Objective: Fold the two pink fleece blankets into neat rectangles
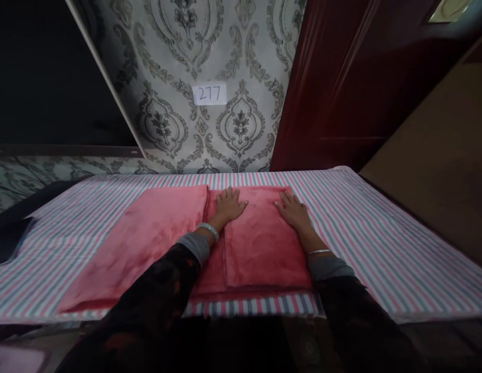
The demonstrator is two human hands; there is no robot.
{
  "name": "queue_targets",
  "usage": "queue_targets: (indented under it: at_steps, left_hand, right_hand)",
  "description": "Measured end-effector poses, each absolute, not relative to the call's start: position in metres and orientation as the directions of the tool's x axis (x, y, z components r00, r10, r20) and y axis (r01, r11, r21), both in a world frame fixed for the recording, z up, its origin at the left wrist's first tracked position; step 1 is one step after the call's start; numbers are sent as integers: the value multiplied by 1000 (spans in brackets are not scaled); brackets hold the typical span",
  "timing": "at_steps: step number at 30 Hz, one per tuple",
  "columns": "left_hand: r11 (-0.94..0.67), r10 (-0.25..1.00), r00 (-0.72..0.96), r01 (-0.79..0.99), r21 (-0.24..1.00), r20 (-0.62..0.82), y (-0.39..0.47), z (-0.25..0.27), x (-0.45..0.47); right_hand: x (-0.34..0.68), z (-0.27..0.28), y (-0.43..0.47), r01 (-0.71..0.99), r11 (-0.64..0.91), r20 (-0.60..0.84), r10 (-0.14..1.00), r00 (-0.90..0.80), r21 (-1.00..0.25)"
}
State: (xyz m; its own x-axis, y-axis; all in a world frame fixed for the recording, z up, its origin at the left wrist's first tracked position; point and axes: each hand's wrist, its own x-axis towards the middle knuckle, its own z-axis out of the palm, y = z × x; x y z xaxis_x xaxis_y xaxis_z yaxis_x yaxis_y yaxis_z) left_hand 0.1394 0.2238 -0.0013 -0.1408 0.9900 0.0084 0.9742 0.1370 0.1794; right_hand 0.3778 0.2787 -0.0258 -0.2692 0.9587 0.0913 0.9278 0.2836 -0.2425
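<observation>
A pink plush blanket (264, 248) lies partly folded on a striped cloth (353, 223). Its right part is doubled over in layers toward the middle, while the left part (155, 223) is spread flat. My left hand (227, 206) rests open on the blanket near the far edge, close to the fold line in the middle, fingers spread. At the far right corner of the folded part, my right hand (293, 210) lies open with its fingers stretched out on the fabric. Neither hand grips anything. My forearms cover some of the blanket's near side.
Behind the table stands a patterned wall with a paper label (210, 93) reading 277. A dark screen (58, 77) is at the back left, a dark red door (342, 77) at the back right. Some dark item (11, 241) lies at the left edge.
</observation>
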Motion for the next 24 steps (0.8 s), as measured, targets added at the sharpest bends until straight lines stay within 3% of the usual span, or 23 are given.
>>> queue_targets:
  at_steps: [5, 10, 15, 17, 24]
  left_hand:
    - [145, 989, -141, 972, 186, -30, 228, 0, 138]
    - [149, 982, -123, 970, 191, -143, 225, 28, 138]
    - [-53, 998, 56, 985, 166, -10, 190, 28, 143]
    - [-107, 994, 111, 983, 150, -23, 175, 18, 144]
    - [-70, 985, 100, 977, 203, -143, 161, 17, 148]
  right_hand:
    - [380, -25, 280, 929, 273, 64, 962, -266, -251]
    - [376, 9, 262, 940, 219, -71, 967, -245, -262]
    - [349, 1, 160, 844, 506, 129, 862, -490, -177]
    - [334, -13, 113, 783, 605, 163, 795, -584, -148]
    - [316, -30, 67, 803, 594, 189, 795, -577, -50]
